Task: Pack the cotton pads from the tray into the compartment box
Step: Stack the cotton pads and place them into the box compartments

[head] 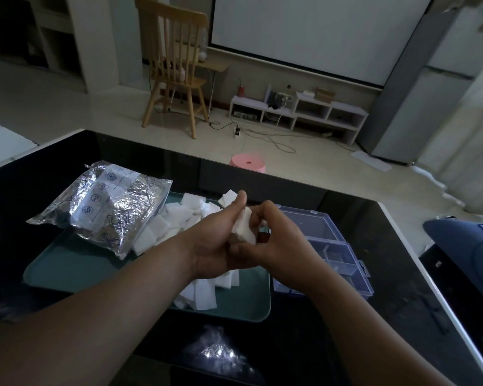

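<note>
A stack of white cotton pads (243, 229) is held above the green tray (67, 270), between both my hands. My left hand (215, 240) grips the stack from the left with the thumb up. From the right, my right hand (273, 240) curls its fingers round the same stack. Loose cotton pads (179, 218) lie scattered across the tray, with more pads (204, 293) under my wrists. The clear blue compartment box (343, 263) stands open right of the tray, its lid (310, 224) laid back; its compartments look mostly bare.
A crinkled silver foil bag (103, 207) lies on the tray's left part. The black table (402, 288) ends in a white edge at the right. A blue item (466, 240) sits at far right. A pink stool (247, 162) stands beyond the table.
</note>
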